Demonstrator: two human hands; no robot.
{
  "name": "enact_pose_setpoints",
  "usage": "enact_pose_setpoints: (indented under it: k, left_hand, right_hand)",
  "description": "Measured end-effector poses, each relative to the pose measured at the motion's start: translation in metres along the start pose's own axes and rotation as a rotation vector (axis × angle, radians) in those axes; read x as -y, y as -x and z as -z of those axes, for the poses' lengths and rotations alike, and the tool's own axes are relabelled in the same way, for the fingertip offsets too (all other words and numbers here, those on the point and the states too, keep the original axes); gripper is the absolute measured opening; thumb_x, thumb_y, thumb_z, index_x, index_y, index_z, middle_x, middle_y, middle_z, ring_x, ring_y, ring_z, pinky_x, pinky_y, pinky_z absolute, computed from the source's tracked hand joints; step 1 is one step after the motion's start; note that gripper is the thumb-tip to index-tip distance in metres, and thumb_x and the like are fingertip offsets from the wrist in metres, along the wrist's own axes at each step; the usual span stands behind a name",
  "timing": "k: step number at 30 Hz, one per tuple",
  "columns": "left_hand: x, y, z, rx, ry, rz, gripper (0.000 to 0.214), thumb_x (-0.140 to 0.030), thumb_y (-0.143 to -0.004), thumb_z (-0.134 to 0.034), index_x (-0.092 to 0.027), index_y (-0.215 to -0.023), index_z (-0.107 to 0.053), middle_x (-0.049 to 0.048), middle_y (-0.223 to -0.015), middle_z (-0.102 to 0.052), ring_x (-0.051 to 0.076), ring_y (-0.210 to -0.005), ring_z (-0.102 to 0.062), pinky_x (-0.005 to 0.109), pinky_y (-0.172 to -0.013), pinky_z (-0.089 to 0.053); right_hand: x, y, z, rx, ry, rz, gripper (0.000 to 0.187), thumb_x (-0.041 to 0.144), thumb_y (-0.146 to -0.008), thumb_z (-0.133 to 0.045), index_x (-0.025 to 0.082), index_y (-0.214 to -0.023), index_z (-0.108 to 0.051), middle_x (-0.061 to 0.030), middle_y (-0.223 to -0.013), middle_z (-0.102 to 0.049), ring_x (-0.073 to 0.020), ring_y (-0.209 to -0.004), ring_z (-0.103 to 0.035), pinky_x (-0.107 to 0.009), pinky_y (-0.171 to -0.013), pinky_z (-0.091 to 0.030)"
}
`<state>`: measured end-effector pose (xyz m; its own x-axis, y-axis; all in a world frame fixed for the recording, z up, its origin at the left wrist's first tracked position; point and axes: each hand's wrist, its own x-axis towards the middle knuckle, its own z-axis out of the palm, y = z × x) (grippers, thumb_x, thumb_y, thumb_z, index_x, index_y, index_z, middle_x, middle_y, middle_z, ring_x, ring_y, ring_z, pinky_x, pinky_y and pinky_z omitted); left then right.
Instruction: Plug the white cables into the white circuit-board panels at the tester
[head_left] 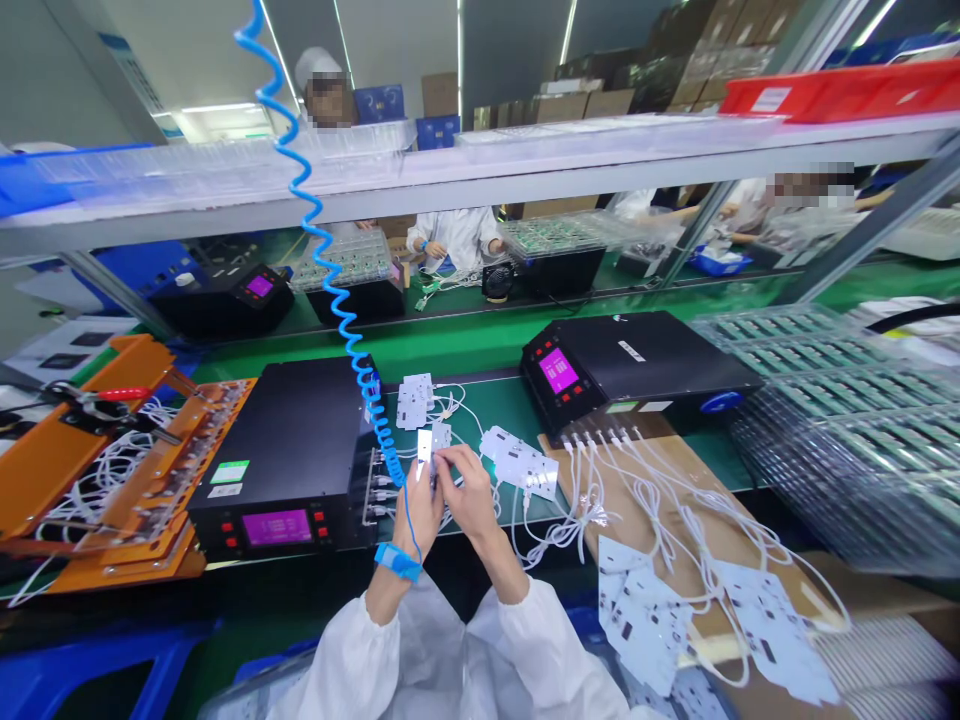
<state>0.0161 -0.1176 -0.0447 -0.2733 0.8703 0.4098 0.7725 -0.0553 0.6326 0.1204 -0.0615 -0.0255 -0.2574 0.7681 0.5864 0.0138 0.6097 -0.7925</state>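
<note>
My left hand, with a blue strap round its wrist, is closed on a small white circuit board held upright. My right hand pinches at the same board's near edge, its fingertips beside the left thumb. What lies between the fingertips is partly hidden. Just beyond my hands lie white circuit boards with thin white cables. To the right of my right hand another group of white boards lies on the green mat, cables attached.
Black testers with lit screens stand left and right. An orange fixture is far left. White cables cross a brown board to more circuit boards. Stacked clear trays stand right. A blue coiled cord hangs down. Co-workers sit opposite.
</note>
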Motion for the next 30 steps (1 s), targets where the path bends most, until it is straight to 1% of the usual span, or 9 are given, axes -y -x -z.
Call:
enact_pose_setpoints:
  k: [6,9,12,17,21,23,26,28,30]
  left_hand:
    - [-0.001,-0.002,0.000,0.001,-0.029,-0.002,0.032,-0.030,-0.103,-0.040,-0.017,-0.127,-0.057,0.0167,-0.116,-0.066,0.027,-0.103,-0.069,0.040,-0.084,-0.060]
    - [-0.002,-0.002,0.000,0.001,-0.040,-0.018,0.032,-0.029,-0.104,-0.039,-0.016,-0.127,-0.057,0.0168,-0.116,-0.066,0.026,-0.101,-0.070,0.039,-0.083,-0.060]
    - [-0.002,-0.001,0.000,0.000,-0.071,-0.020,0.032,-0.028,-0.104,-0.038,-0.016,-0.126,-0.057,0.0166,-0.114,-0.066,0.025,-0.097,-0.070,0.037,-0.079,-0.060]
    - [0.001,-0.001,-0.001,0.003,-0.152,0.018,0.031,-0.026,-0.102,-0.042,-0.016,-0.125,-0.060,0.0158,-0.111,-0.067,0.024,-0.087,-0.071,0.033,-0.069,-0.057]
    - [0.000,-0.002,0.000,-0.024,-0.224,0.048,0.031,-0.026,-0.098,-0.051,-0.019,-0.125,-0.064,0.0135,-0.113,-0.068,0.025,-0.093,-0.071,0.032,-0.072,-0.056]
    - [0.000,-0.003,0.003,-0.054,-0.246,0.115,0.034,-0.032,-0.094,-0.061,-0.020,-0.126,-0.064,0.0127,-0.115,-0.068,0.026,-0.096,-0.071,0.033,-0.074,-0.057]
    - [0.001,0.001,0.012,-0.078,-0.265,0.201,0.050,-0.043,-0.085,-0.075,-0.018,-0.127,-0.065,0.0142,-0.119,-0.068,0.030,-0.097,-0.071,0.038,-0.080,-0.058]
    - [0.001,0.006,0.021,-0.096,-0.259,0.230,0.052,-0.047,-0.084,-0.075,-0.018,-0.126,-0.066,0.0149,-0.119,-0.068,0.031,-0.098,-0.071,0.041,-0.085,-0.058]
    - [0.001,0.014,0.031,-0.124,-0.226,0.239,0.047,-0.048,-0.089,-0.070,-0.019,-0.126,-0.067,0.0146,-0.118,-0.069,0.031,-0.101,-0.071,0.042,-0.089,-0.058]
  right_hand:
    - [-0.005,0.001,0.003,-0.007,-0.043,-0.049,0.014,0.022,-0.100,-0.057,0.022,-0.105,-0.070,-0.0052,-0.098,-0.068,-0.0170,-0.091,-0.067,-0.031,-0.084,-0.055]
    - [-0.003,0.002,0.004,-0.006,-0.018,-0.022,0.015,0.021,-0.101,-0.054,0.021,-0.105,-0.069,-0.0055,-0.097,-0.068,-0.0174,-0.091,-0.067,-0.032,-0.084,-0.055]
    - [-0.001,0.002,0.002,-0.023,-0.005,-0.001,0.016,0.021,-0.101,-0.052,0.022,-0.103,-0.068,-0.0060,-0.096,-0.068,-0.0182,-0.091,-0.066,-0.032,-0.084,-0.055]
    - [-0.002,0.004,-0.004,-0.035,-0.035,-0.042,0.016,0.025,-0.102,-0.052,0.022,-0.100,-0.067,-0.0060,-0.095,-0.067,-0.0187,-0.090,-0.066,-0.033,-0.083,-0.054]
    - [-0.006,0.002,-0.006,-0.007,-0.086,-0.114,0.013,0.028,-0.101,-0.053,0.022,-0.099,-0.064,-0.0039,-0.091,-0.066,-0.0172,-0.082,-0.066,-0.032,-0.079,-0.054]
    - [-0.006,-0.002,-0.002,-0.034,-0.113,-0.154,0.013,0.030,-0.101,-0.053,0.022,-0.101,-0.063,-0.0031,-0.092,-0.066,-0.0157,-0.077,-0.066,-0.031,-0.078,-0.054]
    - [-0.009,-0.013,0.006,-0.074,-0.099,-0.188,0.017,0.032,-0.101,-0.052,0.021,-0.104,-0.065,-0.0042,-0.096,-0.067,-0.0158,-0.079,-0.068,-0.032,-0.081,-0.055]
    - [-0.015,-0.022,0.010,-0.070,-0.048,-0.209,0.021,0.033,-0.101,-0.051,0.020,-0.107,-0.067,-0.0067,-0.101,-0.068,-0.0170,-0.083,-0.069,-0.033,-0.084,-0.056]
    - [-0.026,-0.031,0.009,-0.034,0.007,-0.242,0.026,0.032,-0.100,-0.050,0.018,-0.112,-0.069,-0.0106,-0.108,-0.069,-0.0181,-0.083,-0.070,-0.034,-0.083,-0.057]
